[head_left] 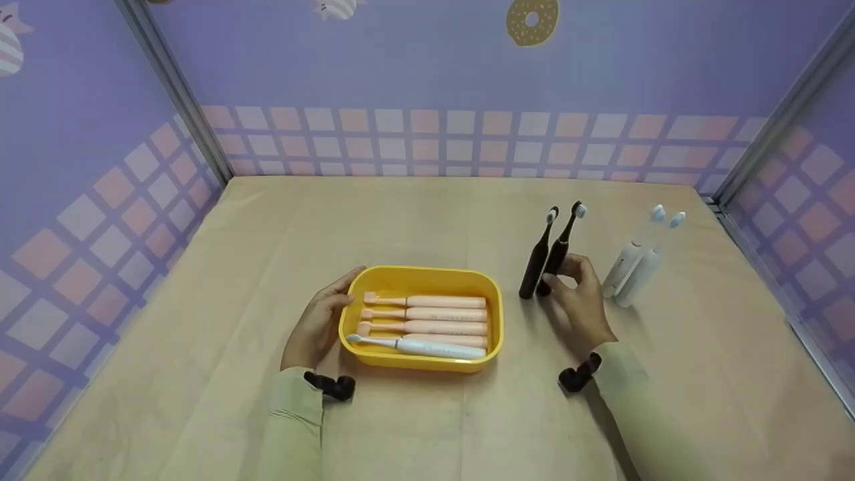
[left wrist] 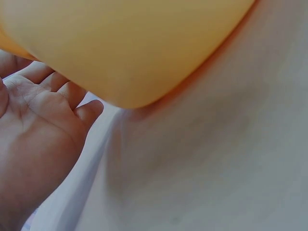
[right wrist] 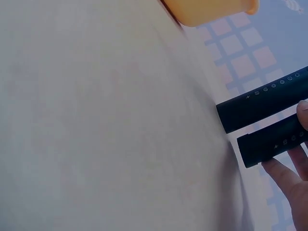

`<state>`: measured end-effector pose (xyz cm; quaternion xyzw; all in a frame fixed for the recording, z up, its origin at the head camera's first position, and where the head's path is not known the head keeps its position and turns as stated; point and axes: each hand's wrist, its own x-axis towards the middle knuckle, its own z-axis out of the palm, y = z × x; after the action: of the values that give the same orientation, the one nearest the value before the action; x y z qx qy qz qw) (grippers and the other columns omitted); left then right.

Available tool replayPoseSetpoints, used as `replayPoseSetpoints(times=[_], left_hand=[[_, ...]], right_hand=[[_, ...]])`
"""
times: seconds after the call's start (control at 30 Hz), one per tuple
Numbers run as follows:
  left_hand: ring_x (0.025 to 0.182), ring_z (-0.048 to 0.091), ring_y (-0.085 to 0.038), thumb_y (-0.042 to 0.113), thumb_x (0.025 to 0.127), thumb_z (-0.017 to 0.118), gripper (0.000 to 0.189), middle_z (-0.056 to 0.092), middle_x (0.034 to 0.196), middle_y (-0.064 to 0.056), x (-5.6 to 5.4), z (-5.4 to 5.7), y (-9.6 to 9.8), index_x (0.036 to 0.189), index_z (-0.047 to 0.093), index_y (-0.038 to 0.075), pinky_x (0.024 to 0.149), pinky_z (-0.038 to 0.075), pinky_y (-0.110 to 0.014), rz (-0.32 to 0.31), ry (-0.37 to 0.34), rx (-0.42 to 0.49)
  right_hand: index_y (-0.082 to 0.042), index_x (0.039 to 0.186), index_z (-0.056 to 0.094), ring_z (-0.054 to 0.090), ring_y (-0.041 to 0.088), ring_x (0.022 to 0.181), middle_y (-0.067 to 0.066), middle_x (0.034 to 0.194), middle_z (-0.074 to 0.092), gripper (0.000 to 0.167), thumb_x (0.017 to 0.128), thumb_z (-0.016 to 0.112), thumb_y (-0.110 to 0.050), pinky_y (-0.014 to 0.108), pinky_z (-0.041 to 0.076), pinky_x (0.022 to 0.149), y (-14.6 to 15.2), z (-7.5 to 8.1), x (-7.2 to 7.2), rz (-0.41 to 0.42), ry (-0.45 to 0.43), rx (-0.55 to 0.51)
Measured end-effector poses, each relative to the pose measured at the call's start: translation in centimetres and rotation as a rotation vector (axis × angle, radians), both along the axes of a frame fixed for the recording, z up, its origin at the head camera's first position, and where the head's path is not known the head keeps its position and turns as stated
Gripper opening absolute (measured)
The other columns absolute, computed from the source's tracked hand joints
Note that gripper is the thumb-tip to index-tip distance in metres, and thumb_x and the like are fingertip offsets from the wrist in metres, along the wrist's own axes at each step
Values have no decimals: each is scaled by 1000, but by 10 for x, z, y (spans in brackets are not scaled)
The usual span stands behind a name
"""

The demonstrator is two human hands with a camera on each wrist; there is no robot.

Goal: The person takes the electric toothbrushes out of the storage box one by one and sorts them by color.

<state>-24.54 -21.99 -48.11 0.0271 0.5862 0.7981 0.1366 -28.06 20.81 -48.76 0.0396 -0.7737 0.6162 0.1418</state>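
My left hand (head_left: 320,324) grips the left end of a yellow plastic bin (head_left: 427,365), with the thumb at its rim. Several pink electric toothbrushes (head_left: 446,314) lie side by side inside, heads to the left. A white electric toothbrush (head_left: 441,348) lies in front, partly over a pink one. To the right of the bin, my right hand (head_left: 580,304) pinches the handle of a black electric toothbrush (head_left: 560,250) between thumb and fingers. Another black toothbrush (head_left: 534,267) stands upright just left of it. In the right wrist view their handle bottoms (right wrist: 252,149) are close to the table.
Two white electric toothbrushes (head_left: 631,270) stand upright to the right of my right hand. The table (head_left: 374,220) has a beige cover. Purple patterned panels (head_left: 427,80) with metal corner posts (head_left: 187,93) enclose its back and sides.
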Motion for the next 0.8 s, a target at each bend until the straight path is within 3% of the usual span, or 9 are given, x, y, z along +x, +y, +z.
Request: replayPoseSetpoints(times=[0.17,0.4,0.67,0.8], left_hand=[[146,23,-12,4,97,39,56,26,159,3,0,0,0,152,32,16,118,26,-32,-11,4,1],[147,22,-13,2,97,39,57,25,159,1,-2,-1,-1,152,31,12,118,26,-33,-7,2,31],[147,21,-14,1,96,38,57,25,159,-1,-2,-1,0,152,30,10,119,24,-33,1,3,41],[146,22,-13,2,97,38,57,26,159,2,-2,-1,0,152,31,13,118,26,-32,-3,2,21]], right_hand=[[1,121,49,54,14,106,10,111,57,39,87,68,-5,38,39,103,0,0,-2,-5,-7,11],[4,125,45,51,27,115,19,119,54,42,88,64,-1,42,37,106,0,1,-3,-2,-77,14],[-1,121,48,53,21,111,10,114,57,39,87,68,-6,39,39,104,0,0,-1,-5,-66,29],[-1,121,48,53,25,114,12,115,56,40,87,68,-6,42,39,104,1,0,0,9,-51,21]])
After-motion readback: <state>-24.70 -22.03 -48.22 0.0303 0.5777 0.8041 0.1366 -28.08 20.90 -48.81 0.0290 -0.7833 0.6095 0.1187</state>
